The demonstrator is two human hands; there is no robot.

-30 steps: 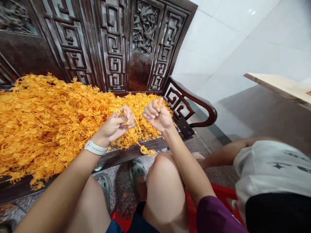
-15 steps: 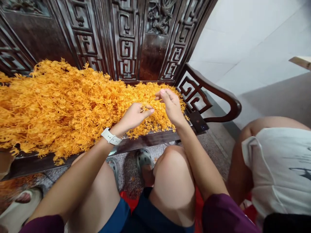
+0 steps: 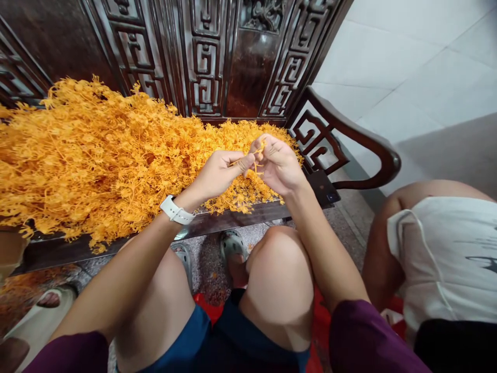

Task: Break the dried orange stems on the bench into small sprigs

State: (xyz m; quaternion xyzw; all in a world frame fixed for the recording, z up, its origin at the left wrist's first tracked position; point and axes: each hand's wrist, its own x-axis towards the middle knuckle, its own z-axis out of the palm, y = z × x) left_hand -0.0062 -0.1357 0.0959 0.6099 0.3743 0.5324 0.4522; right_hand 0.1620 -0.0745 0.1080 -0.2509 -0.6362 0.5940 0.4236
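A thin orange sprig (image 3: 257, 167) with branching ends is held up between my two hands, above the right part of a heap of like orange sprigs (image 3: 128, 166). My left hand (image 3: 225, 170), with a white watch on its wrist, pinches the sprig's stem between thumb and fingers. Close beside it, my right hand (image 3: 280, 163) curls its fingers round the sprig's other end, and an orange tip shows at its thumb. The fingertips of both hands nearly meet and partly hide the sprig.
The heap lies on a dark carved wooden bench (image 3: 217, 224) with a curved armrest (image 3: 373, 150) at right. A dark phone (image 3: 324, 187) rests by the armrest. Another person in white clothing (image 3: 454, 254) sits at right. A cardboard box (image 3: 11, 248) stands at far left; another foot shows below.
My hands have come together, and the sprig is now gripped between both. My right hand has closed from loosely spread fingers. The view has shifted slightly.
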